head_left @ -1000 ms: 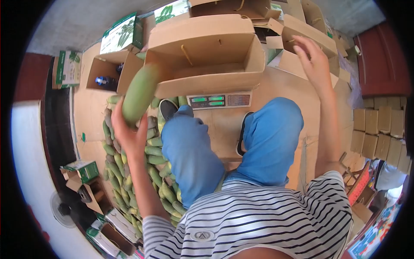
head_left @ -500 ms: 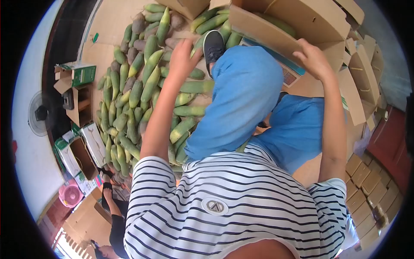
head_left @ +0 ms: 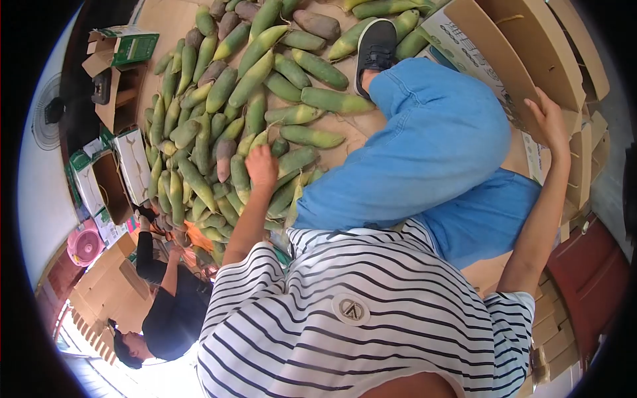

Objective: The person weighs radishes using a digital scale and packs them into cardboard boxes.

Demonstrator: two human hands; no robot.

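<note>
A wide heap of long green radishes (head_left: 252, 78), mixed with several reddish-purple ones, covers the floor in front of me and to the left. My left hand (head_left: 263, 167) is down among them, its fingers curled around a pale green radish (head_left: 259, 140); the fingertips are partly hidden. On the right side, my right hand (head_left: 551, 121) grips the near edge of an open cardboard box (head_left: 488, 50), thumb on one face. Printed lettering marks the box's near side, and several more green radishes lie beside it.
My shoe (head_left: 377, 53) stands between radishes and box. Smaller open boxes (head_left: 113, 189), a pink fan (head_left: 85, 243) and a wall fan (head_left: 48, 111) are at the left. A co-worker (head_left: 174, 318) in black sits at lower left. More cartons (head_left: 554, 325) are stacked at lower right.
My left hand has come down and back onto the radishes from beside the shoe. My view has shifted; the right hand stays at the box edge. More of the co-worker shows.
</note>
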